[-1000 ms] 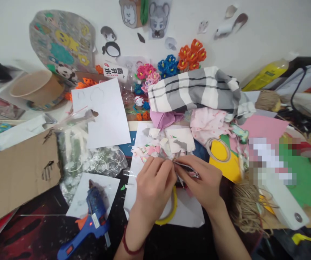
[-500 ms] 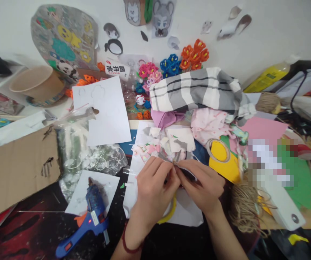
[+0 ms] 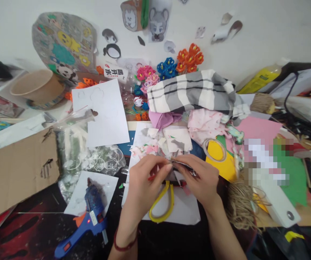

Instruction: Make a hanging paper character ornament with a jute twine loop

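Observation:
My left hand (image 3: 146,182) is closed, its thumb and fingertips pinched together over the white paper. Facing it, my right hand (image 3: 203,180) pinches a small dark, thin piece with a pale edge (image 3: 184,166). The fingertips of both hands meet at this piece; most of it is hidden, and its material is unclear. Below my left hand lies a yellow loop handle (image 3: 162,206), perhaps of scissors, partly covered by my hands. Scraps of cloth or paper (image 3: 151,148) are heaped just beyond my fingers on the white paper (image 3: 184,213).
A blue glue gun (image 3: 92,216) with a lit red light rests on paper at left, near cardboard (image 3: 20,166) and a clear plastic bag (image 3: 101,159). At right are a tape roll (image 3: 214,150), twine (image 3: 241,204) and coloured sheets. Checked cloth (image 3: 190,92) and bright flowers (image 3: 169,67) stand behind.
My hands have shifted slightly, and more of the yellow loop handle shows beneath them. Both hands still pinch at the same spot. The view has turned a little.

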{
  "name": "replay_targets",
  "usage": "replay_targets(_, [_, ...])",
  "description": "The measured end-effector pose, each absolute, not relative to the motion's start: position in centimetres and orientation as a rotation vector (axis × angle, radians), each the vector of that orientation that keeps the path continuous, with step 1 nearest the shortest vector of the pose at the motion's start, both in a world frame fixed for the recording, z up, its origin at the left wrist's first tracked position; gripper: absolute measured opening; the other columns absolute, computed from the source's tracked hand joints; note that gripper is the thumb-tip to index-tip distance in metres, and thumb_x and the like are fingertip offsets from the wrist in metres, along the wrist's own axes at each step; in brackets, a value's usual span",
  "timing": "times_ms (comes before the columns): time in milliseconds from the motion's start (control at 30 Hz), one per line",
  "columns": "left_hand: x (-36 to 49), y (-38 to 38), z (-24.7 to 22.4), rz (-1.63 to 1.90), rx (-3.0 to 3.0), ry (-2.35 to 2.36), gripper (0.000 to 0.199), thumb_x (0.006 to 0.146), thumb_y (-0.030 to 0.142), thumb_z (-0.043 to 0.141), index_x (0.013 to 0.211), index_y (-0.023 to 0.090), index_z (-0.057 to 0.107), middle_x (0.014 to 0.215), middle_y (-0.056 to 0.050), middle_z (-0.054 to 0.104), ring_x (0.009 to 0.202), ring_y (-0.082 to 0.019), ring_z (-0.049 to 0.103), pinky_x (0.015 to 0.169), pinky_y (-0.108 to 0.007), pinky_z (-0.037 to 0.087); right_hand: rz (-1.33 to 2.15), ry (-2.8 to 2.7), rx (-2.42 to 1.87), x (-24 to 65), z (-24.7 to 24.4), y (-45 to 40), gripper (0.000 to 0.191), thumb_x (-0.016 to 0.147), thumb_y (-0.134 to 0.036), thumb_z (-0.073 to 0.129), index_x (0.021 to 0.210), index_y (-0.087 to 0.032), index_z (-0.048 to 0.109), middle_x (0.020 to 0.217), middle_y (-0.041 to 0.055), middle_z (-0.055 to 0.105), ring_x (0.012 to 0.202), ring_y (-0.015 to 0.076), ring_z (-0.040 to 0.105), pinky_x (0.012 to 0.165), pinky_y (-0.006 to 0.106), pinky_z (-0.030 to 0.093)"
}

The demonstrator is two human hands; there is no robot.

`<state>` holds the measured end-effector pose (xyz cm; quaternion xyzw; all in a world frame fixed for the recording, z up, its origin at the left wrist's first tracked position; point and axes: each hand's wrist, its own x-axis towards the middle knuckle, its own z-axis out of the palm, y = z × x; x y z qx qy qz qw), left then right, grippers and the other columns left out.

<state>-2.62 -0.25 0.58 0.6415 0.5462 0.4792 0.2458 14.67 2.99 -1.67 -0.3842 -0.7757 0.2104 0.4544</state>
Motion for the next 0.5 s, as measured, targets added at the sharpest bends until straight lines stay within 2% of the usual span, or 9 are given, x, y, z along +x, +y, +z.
replay_targets(133, [-3.1, 0.0, 0.6, 1.297, 1.721, 1.540, 0.010, 0.094, 0.027, 0.061, 0.098, 0.019, 0.066, 0.082, -0.002, 0.067, 0.069, -0.013, 0.055, 0.065, -0.026, 0.046, 0.556, -1.932, -0.953, 15.0, -1.6, 3.0, 0.029, 0.092, -0.012, 0.064, 0.115, -0.027, 0.071, 0.098, 0.0029, 0.079, 0.087, 0.0185, 0.075, 0.078, 0.029, 0.060])
replay_targets(233, [-2.7, 0.1, 0.6, 1.275, 1.721, 1.462, 0.005, 0.091, 0.023, 0.065, 0.087, 0.019, 0.065, 0.082, -0.002, 0.066, 0.071, -0.013, 0.053, 0.065, -0.026, 0.044, 0.543, -1.943, -0.970, 15.0, -1.7, 2.8, 0.038, 0.091, -0.013, 0.066, 0.125, -0.030, 0.067, 0.102, 0.0016, 0.079, 0.087, 0.0184, 0.076, 0.079, 0.029, 0.060])
replay_targets(300, [-2.4, 0.2, 0.7, 1.296, 1.624, 1.410, 0.010, 0.090, 0.019, 0.065, 0.080, 0.019, 0.064, 0.077, -0.001, 0.064, 0.068, -0.013, 0.051, 0.063, -0.026, 0.043, 0.551, -1.924, -1.001, 15.1, -1.8, 2.6, 0.043, 0.089, -0.015, 0.069, 0.128, -0.031, 0.064, 0.101, 0.0008, 0.080, 0.085, 0.0186, 0.077, 0.077, 0.028, 0.061])
replay_targets(400, [-2.2, 0.1, 0.5, 1.300, 1.384, 1.316, 0.010, 0.089, 0.021, 0.066, 0.079, 0.019, 0.065, 0.075, -0.001, 0.063, 0.064, -0.012, 0.050, 0.059, -0.026, 0.044, 0.599, -1.912, -0.992, 15.1, -1.8, 2.4, 0.046, 0.089, -0.015, 0.070, 0.130, -0.033, 0.062, 0.099, -0.0004, 0.080, 0.080, 0.0176, 0.077, 0.074, 0.027, 0.061])
replay_targets(500, [-2.1, 0.0, 0.1, 1.289, 1.163, 1.223, 0.010, 0.087, 0.024, 0.067, 0.080, 0.018, 0.066, 0.078, -0.002, 0.062, 0.068, -0.013, 0.054, 0.061, -0.026, 0.046, 0.647, -1.889, -0.979, 15.1, -1.7, 2.3, 0.044, 0.089, -0.014, 0.069, 0.129, -0.032, 0.062, 0.100, 0.0002, 0.080, 0.076, 0.0171, 0.077, 0.074, 0.028, 0.062])
